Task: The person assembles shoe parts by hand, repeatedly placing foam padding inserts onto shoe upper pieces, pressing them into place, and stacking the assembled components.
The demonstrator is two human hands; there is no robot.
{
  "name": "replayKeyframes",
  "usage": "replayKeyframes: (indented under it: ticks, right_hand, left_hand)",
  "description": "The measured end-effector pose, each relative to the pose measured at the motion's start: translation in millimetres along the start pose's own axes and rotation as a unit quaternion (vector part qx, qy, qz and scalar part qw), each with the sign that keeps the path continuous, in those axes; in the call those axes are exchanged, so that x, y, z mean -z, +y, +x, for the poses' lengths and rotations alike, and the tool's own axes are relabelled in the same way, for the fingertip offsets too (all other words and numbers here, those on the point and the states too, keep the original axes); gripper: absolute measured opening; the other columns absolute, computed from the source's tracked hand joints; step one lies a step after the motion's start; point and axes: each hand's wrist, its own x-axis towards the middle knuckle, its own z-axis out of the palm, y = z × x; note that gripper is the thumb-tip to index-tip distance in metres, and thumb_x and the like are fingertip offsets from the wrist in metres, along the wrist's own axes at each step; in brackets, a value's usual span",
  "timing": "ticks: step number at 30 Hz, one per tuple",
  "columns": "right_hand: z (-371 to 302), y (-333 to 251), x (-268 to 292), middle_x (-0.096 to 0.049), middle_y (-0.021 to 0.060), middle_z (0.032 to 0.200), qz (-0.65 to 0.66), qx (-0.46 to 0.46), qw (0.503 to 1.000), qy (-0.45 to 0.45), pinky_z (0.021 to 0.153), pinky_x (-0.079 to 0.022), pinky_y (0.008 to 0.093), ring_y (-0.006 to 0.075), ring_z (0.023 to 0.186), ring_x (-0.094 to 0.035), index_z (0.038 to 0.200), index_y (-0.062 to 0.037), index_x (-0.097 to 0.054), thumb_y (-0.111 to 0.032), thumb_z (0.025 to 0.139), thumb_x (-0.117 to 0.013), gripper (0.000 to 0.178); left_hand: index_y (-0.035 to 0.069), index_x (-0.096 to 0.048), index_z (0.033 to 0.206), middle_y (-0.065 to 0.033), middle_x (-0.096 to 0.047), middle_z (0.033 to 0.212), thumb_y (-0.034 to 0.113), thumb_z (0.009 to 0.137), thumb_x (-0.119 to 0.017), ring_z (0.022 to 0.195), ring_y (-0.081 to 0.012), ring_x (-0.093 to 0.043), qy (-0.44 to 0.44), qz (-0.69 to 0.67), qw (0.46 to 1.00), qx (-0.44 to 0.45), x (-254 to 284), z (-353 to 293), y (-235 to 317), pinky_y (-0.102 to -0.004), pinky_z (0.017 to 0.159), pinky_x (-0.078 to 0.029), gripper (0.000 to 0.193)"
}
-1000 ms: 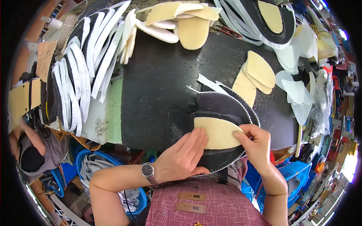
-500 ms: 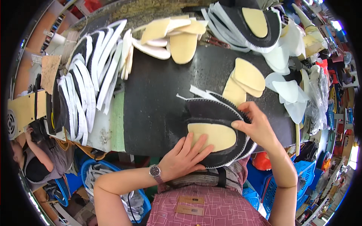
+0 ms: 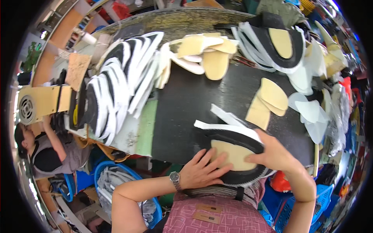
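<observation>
At the near edge of the black table lies a black shoe upper with a white border, a cream toe-shaped pad on top of it. My left hand rests over the near left part, fingers spread on the pad and the black material. My right hand grips the upper's right rim; its thumb lies on the pad's right end, and the other fingers are partly hidden behind the rim. The far border looks curled up, showing a white strip. Another white strip sticks out behind it.
Loose cream pads lie beyond my right hand, more cream pads at the back. Stacked black-and-white uppers fill the left; another stack stands far right near translucent sheets. Blue baskets flank me; a person sits left.
The whole view has shifted, so the scene appears farther right and lower. My right thumb has moved from the rim onto the pad, and the upper's far border now curls up. My left hand stays spread.
</observation>
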Motion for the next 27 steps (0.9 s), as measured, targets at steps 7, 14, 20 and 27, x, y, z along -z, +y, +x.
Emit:
replayKeyframes:
  ticks: [7,14,20,27]
  right_hand:
    - [52,-15,142,-0.065,0.0131,0.102,0.194,0.204,0.883,0.376,0.077,-0.051,0.0305,0.0183,0.085,-0.064,0.113,0.0029,-0.055,-0.018,0.077,-0.069,0.044]
    - [158,38,228,-0.053,0.018,0.127,-0.259,0.094,0.673,0.687,0.099,-0.04,0.0386,0.029,0.114,-0.052,0.128,0.0008,-0.044,-0.029,0.07,-0.077,0.073]
    - [79,17,129,-0.062,0.012,0.106,-0.254,0.104,0.867,0.415,0.086,-0.043,0.0416,0.0342,0.103,-0.055,0.113,-0.0082,-0.055,-0.027,0.076,-0.068,0.043]
    - [42,68,69,-0.062,0.0143,0.1,-0.432,0.013,0.794,0.428,0.082,-0.044,0.0386,0.0318,0.098,-0.056,0.108,-0.0017,-0.055,-0.027,0.072,-0.073,0.048]
  left_hand:
    - [0.003,-0.037,0.135,-0.0256,-0.028,0.142,0.021,0.078,-0.068,0.132,-0.0428,-0.026,0.264,0.156,0.89,0.337,87,-25,-148,-0.0498,0.108,-0.021,0.068]
    - [-0.001,-0.043,0.134,-0.018,-0.053,0.127,0.01,0.081,-0.064,0.115,-0.0228,-0.052,0.2,-0.055,0.862,0.463,97,-142,-232,-0.0328,0.099,-0.038,0.057]
    - [-0.006,-0.056,0.119,-0.0074,-0.064,0.108,0.011,0.092,-0.056,0.094,-0.0102,-0.056,0.265,-0.176,0.808,0.497,115,-222,-256,-0.0231,0.083,-0.044,0.032]
    - [-0.007,-0.063,0.095,-0.0148,-0.063,0.074,0.022,0.091,-0.058,0.057,-0.0234,-0.055,0.245,0.224,0.789,0.517,135,-48,-90,-0.0347,0.054,-0.044,0.03]
